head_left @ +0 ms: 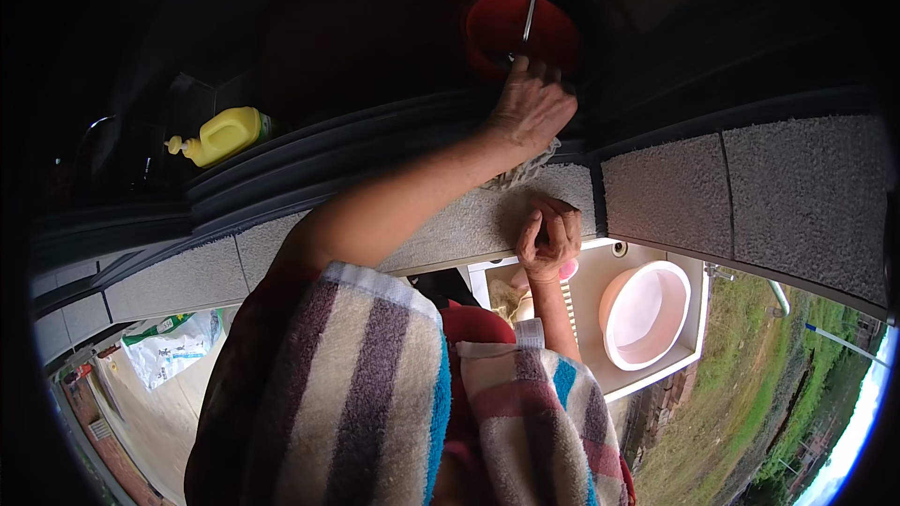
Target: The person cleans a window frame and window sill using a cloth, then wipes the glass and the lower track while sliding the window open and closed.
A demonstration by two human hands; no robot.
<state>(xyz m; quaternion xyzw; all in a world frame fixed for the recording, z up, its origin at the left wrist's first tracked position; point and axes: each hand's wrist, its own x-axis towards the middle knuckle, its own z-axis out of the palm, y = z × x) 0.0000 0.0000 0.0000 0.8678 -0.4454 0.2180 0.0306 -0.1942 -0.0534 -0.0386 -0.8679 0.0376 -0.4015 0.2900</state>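
Note:
My left hand (534, 108) reaches over the dark window track with its fingers closed. A thin, shiny metal tool (531, 17) extends away from its fingertips, over a round red plastic vessel (520, 26); the tool's exact kind is unclear. Below my left wrist, a crumpled, pale grey-green cloth or netting (527, 171) lies on the edge of the sill. My right hand (551, 236) rests against the grey textured ledge (450, 225), fingers curled inward. Whatever its fingers may enclose is hidden.
A yellow jug-shaped bottle (228, 135) lies beyond the track at left. Below the ledge at right, a pale pink basin (647, 316) sits in a white sink (697, 342). At lower left is a white and green bag (173, 347). Grass (750, 365) lies beyond the sink.

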